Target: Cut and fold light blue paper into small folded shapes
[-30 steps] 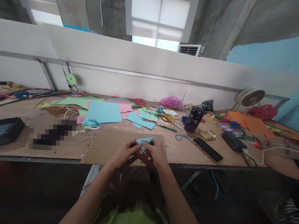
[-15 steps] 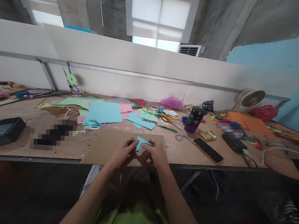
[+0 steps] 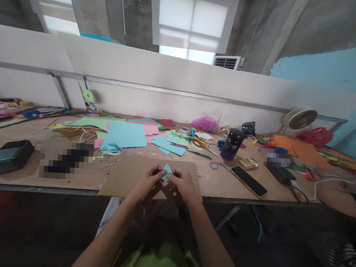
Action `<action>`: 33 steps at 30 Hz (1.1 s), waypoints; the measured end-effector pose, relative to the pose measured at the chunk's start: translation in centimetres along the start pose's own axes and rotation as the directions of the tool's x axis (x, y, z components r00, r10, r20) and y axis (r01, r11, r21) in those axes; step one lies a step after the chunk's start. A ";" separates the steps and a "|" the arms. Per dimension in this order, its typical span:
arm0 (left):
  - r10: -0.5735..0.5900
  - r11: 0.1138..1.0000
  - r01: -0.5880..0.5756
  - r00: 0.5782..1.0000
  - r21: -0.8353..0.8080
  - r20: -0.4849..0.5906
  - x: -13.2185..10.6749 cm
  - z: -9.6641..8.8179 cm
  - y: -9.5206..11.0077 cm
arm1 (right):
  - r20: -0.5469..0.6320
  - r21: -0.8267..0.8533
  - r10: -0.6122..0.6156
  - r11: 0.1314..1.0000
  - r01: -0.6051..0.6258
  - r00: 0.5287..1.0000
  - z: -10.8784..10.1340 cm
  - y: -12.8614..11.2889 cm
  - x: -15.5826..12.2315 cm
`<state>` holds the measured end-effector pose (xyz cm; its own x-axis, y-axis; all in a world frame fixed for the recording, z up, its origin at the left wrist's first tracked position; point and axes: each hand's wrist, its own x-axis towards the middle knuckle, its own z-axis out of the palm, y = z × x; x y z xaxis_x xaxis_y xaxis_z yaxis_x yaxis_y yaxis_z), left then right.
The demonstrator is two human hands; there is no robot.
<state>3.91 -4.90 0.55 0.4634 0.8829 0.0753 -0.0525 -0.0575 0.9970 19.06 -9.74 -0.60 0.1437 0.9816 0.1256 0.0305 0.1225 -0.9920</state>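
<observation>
Between my two hands is a small folded piece of light blue paper [image 3: 167, 170], its pointed tip facing away from me. My left hand [image 3: 151, 179] pinches its left side between thumb and fingers. The right side is gripped by my right hand [image 3: 182, 181], with the thumb lying on the paper. Both hands are just above a brown cardboard sheet [image 3: 116, 178] at the table's front edge. The paper's lower part is hidden by my thumbs.
Light blue sheets [image 3: 126, 134], scissors [image 3: 209, 147] and a pencil [image 3: 199, 154] lie beyond the cardboard. To the right are a dark bottle [image 3: 232, 144], a phone [image 3: 248, 181] and a small fan [image 3: 300, 118]. A co-worker's arm [image 3: 341, 198] rests at far right. A black box [image 3: 10, 156] stands left.
The blue paper has turned in my fingers: its wide triangle now shows as a narrower point aimed away from me. Both hands have stayed nearly in place; the view has shifted slightly.
</observation>
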 end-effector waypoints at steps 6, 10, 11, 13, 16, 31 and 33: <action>-0.027 0.999 0.027 1.000 -0.024 -0.005 0.1 0.0 -0.1 | -0.005 -0.014 -0.019 1.000 0.019 1.000 0.1 -0.1 0.0; -0.040 0.995 0.036 0.998 -0.089 -0.043 0.0 0.1 -0.3 | 0.030 -0.021 0.039 0.999 -0.039 0.999 0.3 -0.3 -0.3; -0.038 0.996 0.033 0.998 -0.088 -0.056 0.0 0.1 -0.4 | 0.035 -0.018 0.036 0.999 -0.036 0.999 0.4 -0.3 -0.4; -0.043 0.995 0.037 0.997 -0.092 -0.067 0.1 0.2 -0.5 | 0.037 0.025 0.045 0.999 -0.046 0.998 0.5 -0.4 -0.4; -0.039 0.993 0.032 0.998 -0.111 -0.059 0.2 0.5 -0.7 | 0.025 0.069 0.056 0.996 -0.058 0.998 0.5 -0.3 -0.3; -0.096 0.965 0.046 0.978 -0.259 -0.187 -0.4 3.1 1.3 | -0.093 0.115 0.032 0.993 -0.021 0.995 0.5 -0.4 -0.2; -0.114 0.958 0.058 0.976 -0.279 -0.187 -0.1 3.3 1.6 | -0.078 0.113 0.025 0.993 -0.016 0.997 0.3 -0.4 -0.2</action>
<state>6.64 -6.62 2.20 0.2929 0.9551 -0.0438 -0.2704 0.1266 0.9544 18.71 -9.91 -0.27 0.2215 0.9699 0.1016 -0.0836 0.1227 -0.9889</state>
